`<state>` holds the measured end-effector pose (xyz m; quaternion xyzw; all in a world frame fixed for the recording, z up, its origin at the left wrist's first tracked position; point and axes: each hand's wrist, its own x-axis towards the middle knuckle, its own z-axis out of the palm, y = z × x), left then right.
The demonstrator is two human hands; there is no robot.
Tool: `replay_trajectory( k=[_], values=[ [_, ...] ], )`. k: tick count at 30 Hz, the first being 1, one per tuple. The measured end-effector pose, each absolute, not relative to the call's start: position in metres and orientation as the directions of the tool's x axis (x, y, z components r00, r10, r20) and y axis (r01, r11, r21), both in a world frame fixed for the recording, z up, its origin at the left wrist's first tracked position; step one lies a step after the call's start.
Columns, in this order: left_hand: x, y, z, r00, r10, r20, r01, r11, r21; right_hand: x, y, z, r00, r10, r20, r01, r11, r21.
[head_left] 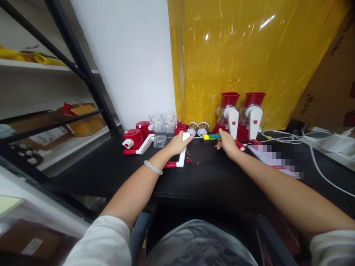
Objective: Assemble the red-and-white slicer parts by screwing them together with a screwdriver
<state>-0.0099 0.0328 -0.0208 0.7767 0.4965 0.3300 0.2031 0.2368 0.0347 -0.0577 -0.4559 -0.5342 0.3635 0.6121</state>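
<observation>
My left hand is closed around the upper end of a white crank handle with a red grip at its lower end. My right hand grips a screwdriver with a green and yellow handle. Its thin shaft points left and reaches the crank's upper end by my left fingers; whether the tip sits in a screw is too small to tell. On the black table below lie several small screws and a small red part.
Two red and white rotary graters stand at the back right. Red grater bases, transparent plastic parts and two metal drums sit behind my left hand. White cables and a partly pixelated flat item lie right.
</observation>
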Motion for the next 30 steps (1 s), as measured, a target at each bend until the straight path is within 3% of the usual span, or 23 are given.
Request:
replay_trajectory(
  k=[11,30],
  values=[
    [-0.0091,0.0326,-0.0202,0.279,0.909,0.309,0.630,-0.416,0.656,0.2346,0.0351,-0.0545,0.136,0.978,0.159,-0.176,0.181,-0.968],
    [-0.0099,0.0335,-0.0216,0.276,0.909,0.313,0.650,-0.416,0.636,0.2342,0.0326,-0.0527,0.135,0.977,0.168,-0.266,0.199,-0.943]
  ],
)
